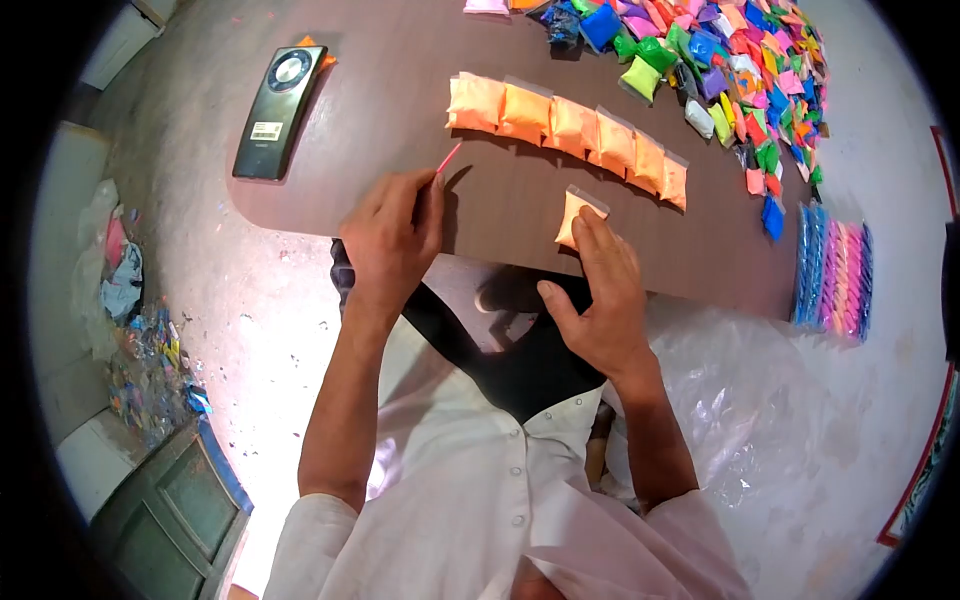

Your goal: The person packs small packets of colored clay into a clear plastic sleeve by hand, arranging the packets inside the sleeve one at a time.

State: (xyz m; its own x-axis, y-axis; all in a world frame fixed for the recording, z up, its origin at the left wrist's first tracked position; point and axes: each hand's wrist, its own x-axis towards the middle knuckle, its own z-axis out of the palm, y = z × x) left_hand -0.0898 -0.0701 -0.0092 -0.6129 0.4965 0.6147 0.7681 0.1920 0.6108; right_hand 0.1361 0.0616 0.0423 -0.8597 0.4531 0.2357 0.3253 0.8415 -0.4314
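My left hand (392, 228) is closed, pinching a thin pink-red stick (450, 157) between thumb and fingertips. The stick points up and to the right, just above the table. My right hand (608, 295) lies with its fingers stretched out and the thumb apart. Its fingertips rest on the right side of a small, light orange packet (572, 218) in clear film, partly covering it. Beyond both hands, several orange packets (573, 127) form a slightly curved row, set side by side.
A large pile of small multicoloured packets (710, 60) covers the table's (390, 110) far right. Bundled twisted strips (835, 270) in blue, pink and purple sit at the right edge. A dark phone (280, 115) lies at the left. Plastic scraps (155, 365) litter the floor.
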